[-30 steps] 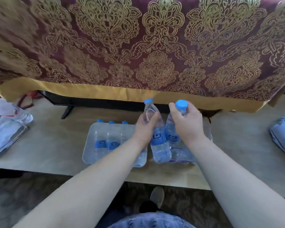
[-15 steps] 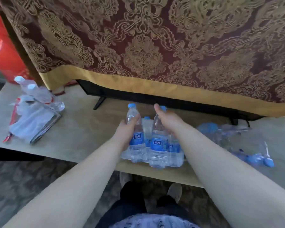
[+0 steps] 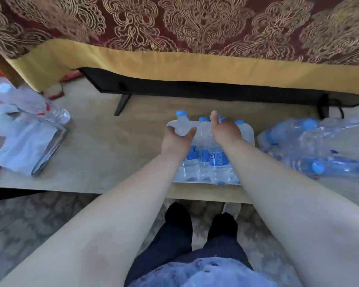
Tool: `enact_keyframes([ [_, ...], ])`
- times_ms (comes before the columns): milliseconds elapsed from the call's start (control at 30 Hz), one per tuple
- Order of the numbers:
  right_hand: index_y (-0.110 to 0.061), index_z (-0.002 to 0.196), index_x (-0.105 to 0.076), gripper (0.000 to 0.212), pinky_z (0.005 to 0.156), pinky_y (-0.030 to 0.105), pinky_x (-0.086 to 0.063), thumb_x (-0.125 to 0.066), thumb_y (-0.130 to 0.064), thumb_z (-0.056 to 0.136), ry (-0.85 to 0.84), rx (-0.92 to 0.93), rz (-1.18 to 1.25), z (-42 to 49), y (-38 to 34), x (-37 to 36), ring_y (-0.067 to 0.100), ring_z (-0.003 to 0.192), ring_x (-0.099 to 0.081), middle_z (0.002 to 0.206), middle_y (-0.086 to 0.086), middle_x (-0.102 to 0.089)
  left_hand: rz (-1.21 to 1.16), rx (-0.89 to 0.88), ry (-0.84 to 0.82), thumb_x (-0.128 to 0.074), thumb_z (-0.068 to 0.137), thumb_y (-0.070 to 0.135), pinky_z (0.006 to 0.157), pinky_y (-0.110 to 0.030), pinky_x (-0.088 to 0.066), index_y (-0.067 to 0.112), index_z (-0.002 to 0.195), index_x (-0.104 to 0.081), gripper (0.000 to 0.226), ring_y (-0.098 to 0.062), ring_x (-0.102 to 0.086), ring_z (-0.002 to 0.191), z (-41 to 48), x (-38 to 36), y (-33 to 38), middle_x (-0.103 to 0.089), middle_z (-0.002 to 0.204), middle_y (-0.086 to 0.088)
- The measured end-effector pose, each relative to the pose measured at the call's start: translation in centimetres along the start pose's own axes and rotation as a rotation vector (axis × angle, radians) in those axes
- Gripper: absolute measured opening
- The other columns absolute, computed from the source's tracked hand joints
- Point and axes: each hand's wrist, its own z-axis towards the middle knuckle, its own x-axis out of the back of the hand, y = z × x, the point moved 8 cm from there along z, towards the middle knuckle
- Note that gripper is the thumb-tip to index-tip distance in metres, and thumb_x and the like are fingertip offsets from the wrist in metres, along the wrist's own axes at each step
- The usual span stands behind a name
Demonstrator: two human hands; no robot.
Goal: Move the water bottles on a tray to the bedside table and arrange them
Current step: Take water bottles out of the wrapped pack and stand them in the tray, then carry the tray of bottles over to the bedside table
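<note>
Your left hand (image 3: 177,141) grips the shoulder of a clear plastic water bottle with a blue cap (image 3: 181,125), and your right hand (image 3: 225,132) curls over the top of a second clear blue-labelled bottle (image 3: 216,162). Both bottles are among the other bottles (image 3: 203,129) on the pale translucent tray (image 3: 250,134), at the near edge of the beige table (image 3: 112,152)

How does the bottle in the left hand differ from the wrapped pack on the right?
The bottle stands upright, gripped by the left hand; the wrapped pack lies sideways, untouched. The bottle is single; the wrapped pack bundles several in clear film. Both show blue caps.
</note>
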Motion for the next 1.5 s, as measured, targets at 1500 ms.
enact_keyframes([
  [1500, -0.036, 0.128, -0.038, 0.086, 0.094, 0.045, -0.052, -0.062, -0.081, 0.058, 0.135, -0.053, 0.422, -0.3, 15.2, -1.4, 0.020, 0.111, -0.061, 0.120, -0.009, -0.059, 0.253, 0.128, 0.124, -0.037, 0.094, 0.068, 0.104, -0.047, -0.039, 0.013, 0.136, -0.041, 0.069, -0.032, -0.046, 0.125, 1.5, -0.8, -7.5, -0.045, 0.134, -0.012],
])
